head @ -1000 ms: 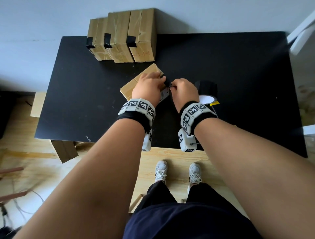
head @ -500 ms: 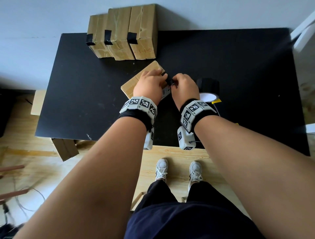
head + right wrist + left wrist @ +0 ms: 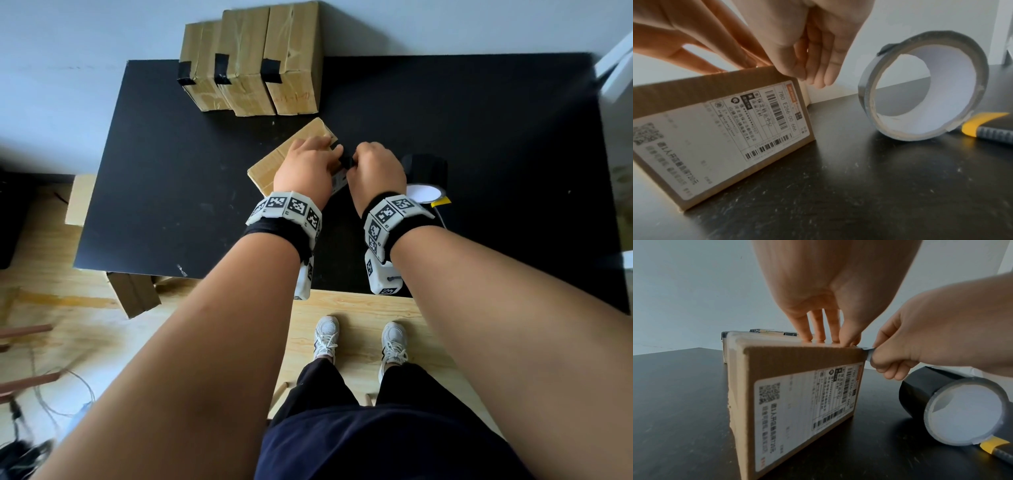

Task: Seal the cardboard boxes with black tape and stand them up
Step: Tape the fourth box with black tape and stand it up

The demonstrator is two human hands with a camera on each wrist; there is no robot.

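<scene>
A brown cardboard box with a white shipping label lies on the black table. My left hand presses straight fingers down on the box's top edge near its right corner. My right hand pinches a short strip of black tape at that corner, its other fingers curled. The black tape roll lies on its side just right of the hands, also seen close up. Three sealed boxes stand at the table's back edge.
A yellow-and-grey utility knife lies against the tape roll's near side. Another cardboard box sits on the floor under the table's near left corner. Wooden boards and cables lie at the left on the floor.
Almost nothing: both hands stay at the box's right corner with the tape strip between them, and the view has shifted slightly.
</scene>
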